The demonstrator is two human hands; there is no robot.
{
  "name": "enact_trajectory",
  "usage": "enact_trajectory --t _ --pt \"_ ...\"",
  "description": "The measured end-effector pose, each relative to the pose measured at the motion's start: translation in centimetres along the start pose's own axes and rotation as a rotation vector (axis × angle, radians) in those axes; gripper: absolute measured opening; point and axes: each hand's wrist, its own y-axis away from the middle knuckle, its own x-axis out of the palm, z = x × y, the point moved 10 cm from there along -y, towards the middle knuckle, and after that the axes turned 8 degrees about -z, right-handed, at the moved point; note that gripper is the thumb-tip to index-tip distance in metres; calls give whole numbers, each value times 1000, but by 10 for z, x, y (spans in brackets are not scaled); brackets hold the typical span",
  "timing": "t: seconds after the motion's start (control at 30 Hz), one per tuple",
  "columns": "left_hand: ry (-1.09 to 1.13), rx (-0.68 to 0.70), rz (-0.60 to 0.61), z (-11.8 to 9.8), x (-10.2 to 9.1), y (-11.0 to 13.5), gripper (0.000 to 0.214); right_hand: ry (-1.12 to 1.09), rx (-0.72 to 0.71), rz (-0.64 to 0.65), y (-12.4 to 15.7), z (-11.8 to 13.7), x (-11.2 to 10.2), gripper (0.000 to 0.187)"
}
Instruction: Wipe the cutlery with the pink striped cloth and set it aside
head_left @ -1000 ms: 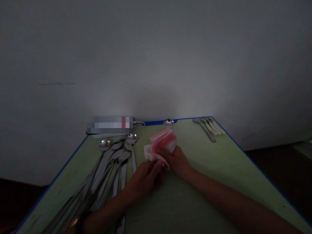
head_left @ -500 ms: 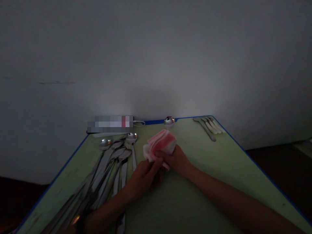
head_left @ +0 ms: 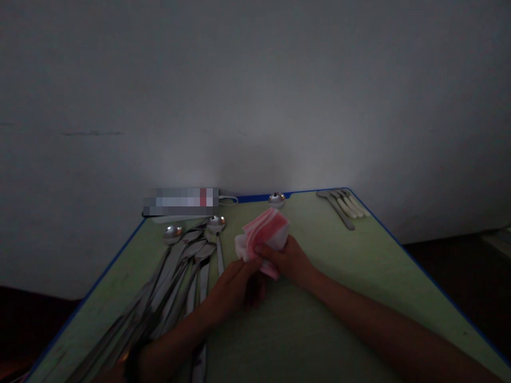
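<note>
A folded pink and white cloth (head_left: 269, 229) is gripped by my right hand (head_left: 294, 264), its thumb pressed on top. Beyond the cloth shows the round shiny bowl of a spoon (head_left: 277, 200), whose handle is hidden by the cloth and my fingers. My left hand (head_left: 235, 287) is closed just below the cloth, in line with that handle. Left of it lies a heap of long-handled metal spoons (head_left: 195, 249), with another spoon (head_left: 216, 225) along its right side; my left forearm passes over the handles.
Several pieces of cutlery (head_left: 343, 205), some with white handles, lie at the far right corner. A box-like object (head_left: 181, 202), blurred out, stands at the back left with a white cable (head_left: 228, 199). The green table (head_left: 359, 266) has a blue edge and meets a grey wall (head_left: 255, 96).
The cloth has shifted slightly up towards the spoon's bowl, covering its neck. My left hand's fingers have shifted a little; both hands keep their hold.
</note>
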Motion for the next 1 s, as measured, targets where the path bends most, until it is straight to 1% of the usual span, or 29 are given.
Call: enact_trajectory --t 0.1,0.23,0.43,0.57,0.73,0.9,1.0 --pt "11 -4 -3 1 0 -1 60 36 12 -7 -1 -2 -1 28" --pt "-84 7 -28 -1 -1 -1 56 101 29 -17 -1 -3 -3 29" --pt "-210 34 -31 -4 -4 -1 52 58 -35 17 0 5 2 24" --pt "-292 28 -87 -6 -11 -2 50 99 -50 -1 0 4 0 30" --pt "-359 34 -101 -10 -10 -1 50 179 -46 -23 0 2 -3 38" --pt "-291 24 -58 -6 -6 0 42 176 -41 -14 1 2 -3 36" --pt "-240 66 -39 -7 -5 0 38 146 -34 -4 2 1 -1 33"
